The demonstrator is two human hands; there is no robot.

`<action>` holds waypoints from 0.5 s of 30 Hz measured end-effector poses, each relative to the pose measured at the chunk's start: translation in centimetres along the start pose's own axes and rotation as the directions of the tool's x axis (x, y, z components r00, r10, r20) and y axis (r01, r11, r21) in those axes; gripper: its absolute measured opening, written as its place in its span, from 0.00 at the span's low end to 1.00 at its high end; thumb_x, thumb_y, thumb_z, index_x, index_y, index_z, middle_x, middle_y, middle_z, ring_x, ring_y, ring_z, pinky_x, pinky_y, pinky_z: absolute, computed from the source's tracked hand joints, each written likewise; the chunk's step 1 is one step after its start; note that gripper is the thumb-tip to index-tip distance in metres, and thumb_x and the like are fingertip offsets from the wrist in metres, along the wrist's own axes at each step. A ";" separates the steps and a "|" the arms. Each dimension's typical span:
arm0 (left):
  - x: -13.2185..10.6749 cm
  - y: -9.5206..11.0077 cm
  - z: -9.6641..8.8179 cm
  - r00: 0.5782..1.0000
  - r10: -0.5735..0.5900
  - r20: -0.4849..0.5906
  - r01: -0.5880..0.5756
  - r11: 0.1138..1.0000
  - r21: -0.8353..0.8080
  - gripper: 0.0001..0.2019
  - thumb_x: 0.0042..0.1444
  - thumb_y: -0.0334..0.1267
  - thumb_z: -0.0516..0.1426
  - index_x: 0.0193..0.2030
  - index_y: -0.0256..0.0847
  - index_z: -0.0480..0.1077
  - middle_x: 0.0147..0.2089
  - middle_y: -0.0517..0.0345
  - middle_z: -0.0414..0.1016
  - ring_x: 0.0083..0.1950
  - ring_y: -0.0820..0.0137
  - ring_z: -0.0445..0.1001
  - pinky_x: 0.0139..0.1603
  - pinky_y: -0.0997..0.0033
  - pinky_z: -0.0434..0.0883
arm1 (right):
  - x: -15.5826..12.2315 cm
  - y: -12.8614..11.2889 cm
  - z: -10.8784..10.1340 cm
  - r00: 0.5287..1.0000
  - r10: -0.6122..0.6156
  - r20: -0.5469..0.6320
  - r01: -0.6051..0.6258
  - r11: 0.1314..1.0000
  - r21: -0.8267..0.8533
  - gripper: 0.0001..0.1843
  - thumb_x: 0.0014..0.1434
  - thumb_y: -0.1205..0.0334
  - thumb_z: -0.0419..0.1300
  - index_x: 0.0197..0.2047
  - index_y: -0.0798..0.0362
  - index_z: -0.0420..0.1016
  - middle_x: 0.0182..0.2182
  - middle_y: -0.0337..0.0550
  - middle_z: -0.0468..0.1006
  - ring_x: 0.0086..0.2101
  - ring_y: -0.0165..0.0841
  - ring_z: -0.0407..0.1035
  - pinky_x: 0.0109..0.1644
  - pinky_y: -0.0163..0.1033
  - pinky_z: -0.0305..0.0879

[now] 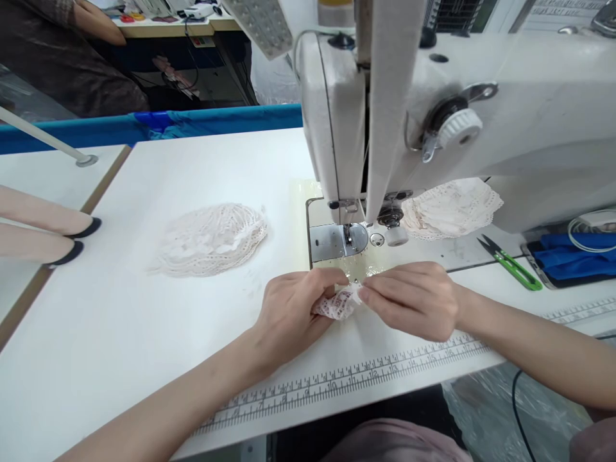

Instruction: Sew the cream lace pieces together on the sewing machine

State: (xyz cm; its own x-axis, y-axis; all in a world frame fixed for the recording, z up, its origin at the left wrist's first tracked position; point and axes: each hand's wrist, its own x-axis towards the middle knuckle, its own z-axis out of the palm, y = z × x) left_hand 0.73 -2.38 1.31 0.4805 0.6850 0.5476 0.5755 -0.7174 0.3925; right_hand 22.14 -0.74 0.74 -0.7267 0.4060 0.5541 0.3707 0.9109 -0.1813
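Note:
A small piece of white lace [337, 304] is pinched between both hands, just in front of the sewing machine's needle plate [332, 242]. My left hand [301, 308] grips its left part, with the fingers curled round it. At its right end, my right hand [416, 300] pinches the edge with thumb and fingertips. The presser foot [348, 239] sits behind the hands, and the lace is apart from it. To the left lies a flat pile of lace pieces [212, 240]. Another lace pile [452, 208] rests under the machine arm on the right.
Green-handled scissors [517, 269] lie at right beside a dark tray [543, 273] with blue cloth [577, 253]. A printed ruler [375, 373] runs along the table's front edge. The sewing machine head [332, 128] stands over the work area. A person [72, 58] is beyond the table, upper left.

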 end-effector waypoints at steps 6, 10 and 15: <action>-0.2 0.3 -0.3 0.999 0.006 0.040 -0.002 0.994 -0.111 0.17 0.53 0.22 0.52 0.45 0.44 0.69 0.30 0.66 0.79 0.26 0.77 0.74 0.28 0.79 0.69 | 0.1 -0.1 -0.5 0.993 -0.117 -0.012 0.117 0.993 -0.007 0.13 0.60 0.71 0.57 0.29 0.45 0.75 0.28 0.35 0.80 0.30 0.31 0.76 0.32 0.35 0.78; 0.2 1.0 -1.0 0.975 -0.143 0.168 0.186 0.944 -0.274 0.08 0.55 0.29 0.56 0.38 0.44 0.74 0.32 0.64 0.81 0.28 0.75 0.77 0.29 0.78 0.71 | -0.2 -0.4 -0.6 0.996 -0.079 0.047 0.078 0.996 0.034 0.12 0.61 0.68 0.55 0.31 0.44 0.76 0.27 0.35 0.80 0.29 0.31 0.75 0.30 0.36 0.77; 0.7 0.9 -0.8 0.801 -0.407 0.440 0.529 0.824 -0.200 0.07 0.55 0.36 0.56 0.33 0.45 0.77 0.24 0.63 0.78 0.20 0.74 0.70 0.20 0.76 0.64 | 0.0 -0.9 0.3 0.980 0.193 0.046 -0.197 0.972 0.126 0.11 0.64 0.66 0.52 0.32 0.51 0.74 0.22 0.35 0.76 0.21 0.26 0.68 0.21 0.32 0.65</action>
State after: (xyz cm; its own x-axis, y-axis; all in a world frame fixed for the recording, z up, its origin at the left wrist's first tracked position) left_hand 1.05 -2.63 2.63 0.4416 0.8960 -0.0464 0.5962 -0.2543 0.7615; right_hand 21.70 -1.52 0.65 -0.6675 0.5772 0.4704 0.4309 0.8147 -0.3881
